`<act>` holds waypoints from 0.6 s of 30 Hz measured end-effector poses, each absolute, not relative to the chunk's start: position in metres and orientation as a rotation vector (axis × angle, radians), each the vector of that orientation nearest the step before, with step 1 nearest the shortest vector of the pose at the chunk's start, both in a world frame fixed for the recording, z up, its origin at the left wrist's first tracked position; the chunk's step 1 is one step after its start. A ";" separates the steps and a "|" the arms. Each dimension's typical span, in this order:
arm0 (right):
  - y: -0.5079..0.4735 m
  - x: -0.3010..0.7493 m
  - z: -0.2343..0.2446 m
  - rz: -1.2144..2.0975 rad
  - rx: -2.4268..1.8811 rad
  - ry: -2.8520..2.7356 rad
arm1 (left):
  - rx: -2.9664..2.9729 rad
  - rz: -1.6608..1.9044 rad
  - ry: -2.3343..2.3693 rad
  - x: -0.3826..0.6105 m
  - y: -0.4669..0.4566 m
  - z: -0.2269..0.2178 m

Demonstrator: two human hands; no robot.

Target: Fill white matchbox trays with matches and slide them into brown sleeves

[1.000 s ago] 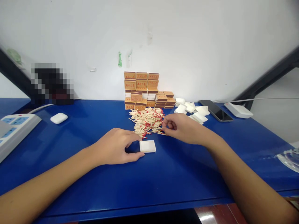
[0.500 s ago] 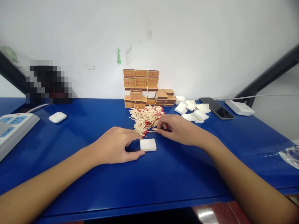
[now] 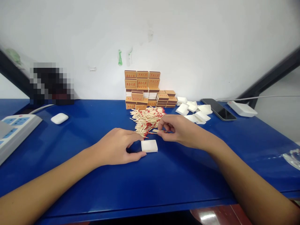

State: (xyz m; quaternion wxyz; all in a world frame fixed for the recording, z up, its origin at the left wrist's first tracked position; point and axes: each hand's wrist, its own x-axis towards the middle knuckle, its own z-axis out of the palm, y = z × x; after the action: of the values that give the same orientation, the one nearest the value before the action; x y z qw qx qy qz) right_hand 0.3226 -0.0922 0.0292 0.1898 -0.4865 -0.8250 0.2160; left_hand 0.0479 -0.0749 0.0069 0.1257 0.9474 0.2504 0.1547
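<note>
A small white matchbox tray [image 3: 149,146] lies on the blue table in front of me. My left hand [image 3: 123,146] steadies it at its left end, thumb on the near corner and index finger on the far corner. Just beyond is a heap of red-tipped matches [image 3: 148,118]. At the heap's near right edge, my right hand [image 3: 179,129] pinches a few matches [image 3: 155,131] between thumb and fingertips; their exact number is hidden by the fingers. The inside of the tray is hard to make out.
Stacked orange matchboxes [image 3: 142,83] stand against the wall behind the heap. Several loose white trays [image 3: 192,106] lie to their right, beside a phone [image 3: 219,109] and a white box [image 3: 242,108]. At left are a white case [image 3: 59,118] and a power strip [image 3: 23,131].
The whole view has shifted slightly. My right fingers remain pinched on matches at the heap's edge, and my left hand stays at the tray.
</note>
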 end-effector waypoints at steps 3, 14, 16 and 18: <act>-0.101 0.311 0.032 0.656 -1.285 -2.350 | 2.745 0.430 0.725 0.049 -0.075 0.008; -0.110 0.300 0.028 0.685 -1.216 -2.473 | 2.746 0.459 0.706 0.048 -0.076 0.008; -0.109 0.302 0.032 0.625 -1.244 -2.454 | 2.748 0.449 0.708 0.048 -0.076 0.008; -0.108 0.305 0.035 0.555 -1.269 -2.419 | 2.755 0.454 0.702 0.048 -0.075 0.008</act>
State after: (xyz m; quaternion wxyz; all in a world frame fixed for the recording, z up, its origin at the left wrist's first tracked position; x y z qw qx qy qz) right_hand 0.3052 -0.1076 0.0352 0.1759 -0.4481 -0.8543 0.1961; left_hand 0.0482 -0.0753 0.0076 0.1307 0.9487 0.2418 0.1565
